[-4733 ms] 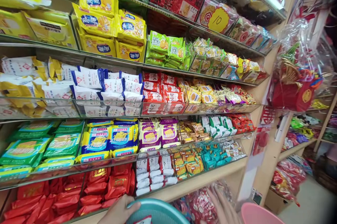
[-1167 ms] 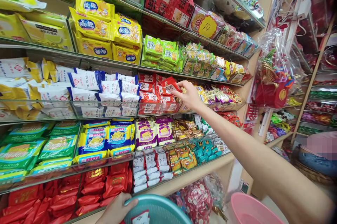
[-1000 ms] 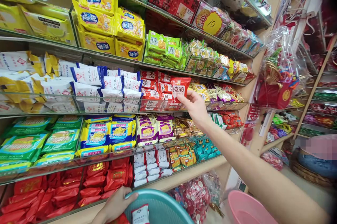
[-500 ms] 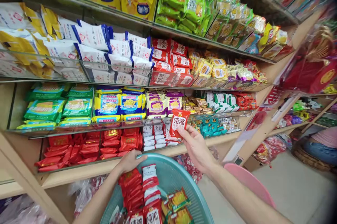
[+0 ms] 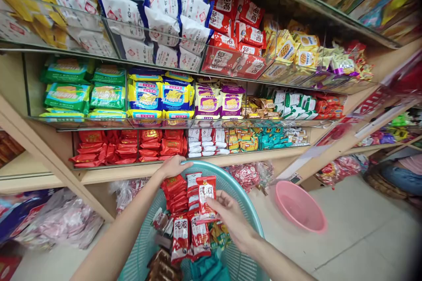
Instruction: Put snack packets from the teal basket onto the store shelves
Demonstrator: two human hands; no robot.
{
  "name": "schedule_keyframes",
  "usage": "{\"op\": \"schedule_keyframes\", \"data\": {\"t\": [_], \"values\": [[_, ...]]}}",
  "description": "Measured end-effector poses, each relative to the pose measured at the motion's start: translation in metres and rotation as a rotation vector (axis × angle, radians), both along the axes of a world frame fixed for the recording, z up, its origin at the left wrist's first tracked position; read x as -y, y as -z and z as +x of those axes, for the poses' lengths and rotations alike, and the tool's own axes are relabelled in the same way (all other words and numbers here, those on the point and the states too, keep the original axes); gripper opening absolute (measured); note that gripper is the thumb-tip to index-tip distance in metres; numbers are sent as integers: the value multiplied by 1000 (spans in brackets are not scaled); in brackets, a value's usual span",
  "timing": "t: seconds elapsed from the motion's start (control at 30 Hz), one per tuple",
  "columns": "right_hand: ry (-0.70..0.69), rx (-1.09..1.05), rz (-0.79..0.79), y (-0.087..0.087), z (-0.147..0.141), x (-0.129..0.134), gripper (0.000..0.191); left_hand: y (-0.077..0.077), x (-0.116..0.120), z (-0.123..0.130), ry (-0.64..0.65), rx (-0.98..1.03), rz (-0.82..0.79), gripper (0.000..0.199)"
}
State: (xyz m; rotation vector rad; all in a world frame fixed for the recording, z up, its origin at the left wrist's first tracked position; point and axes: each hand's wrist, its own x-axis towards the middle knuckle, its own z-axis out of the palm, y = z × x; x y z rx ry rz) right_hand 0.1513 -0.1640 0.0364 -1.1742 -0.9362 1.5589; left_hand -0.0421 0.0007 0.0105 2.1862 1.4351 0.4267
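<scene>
Between the thumb and fingers of my right hand (image 5: 229,215) is a red and white snack packet (image 5: 207,197), held upright above the packets inside a teal basket (image 5: 250,204). My left hand (image 5: 173,166) grips the basket's far rim, fingers curled over it. Inside the basket lie a stack of red packets (image 5: 174,193), two red and white packets (image 5: 180,235) like the held one, green-yellow packets (image 5: 220,235) partly behind my right hand, teal packets (image 5: 209,268) and brown packets (image 5: 163,265).
Shelves (image 5: 99,176) of sorted snack packets span the view beyond the basket. A pink basin (image 5: 300,206) rests on the floor at the right. Plastic-wrapped bags (image 5: 62,219) lie at the lower left. Part of a seated person (image 5: 404,180) shows at the far right.
My right hand has come down from in front of the lower shelves to above the basket, still holding the red and white packet. The view has tilted downward. My left hand stays on the rim.
</scene>
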Motion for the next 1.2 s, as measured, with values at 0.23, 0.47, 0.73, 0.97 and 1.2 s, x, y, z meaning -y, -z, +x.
{"op": "schedule_keyframes", "data": {"t": [0.23, 0.47, 0.73, 0.97, 1.2], "values": [[-2, 423, 180, 40, -26, 19, 18, 1, 2, -1, -8, -10, 16, 55], [93, 736, 217, 59, -46, 36, 22, -1, 3, -1, -25, 14, -7, 55], [120, 898, 211, 58, -62, 41, 41, -3, 4, -1, -28, -5, -21, 56], [89, 983, 201, 65, -67, 42, 46, -1, 3, -1, -25, -4, -11, 56], [77, 1153, 303, 73, -69, 41, 39, -1, 2, -2, -14, -15, -5, 55]]}}
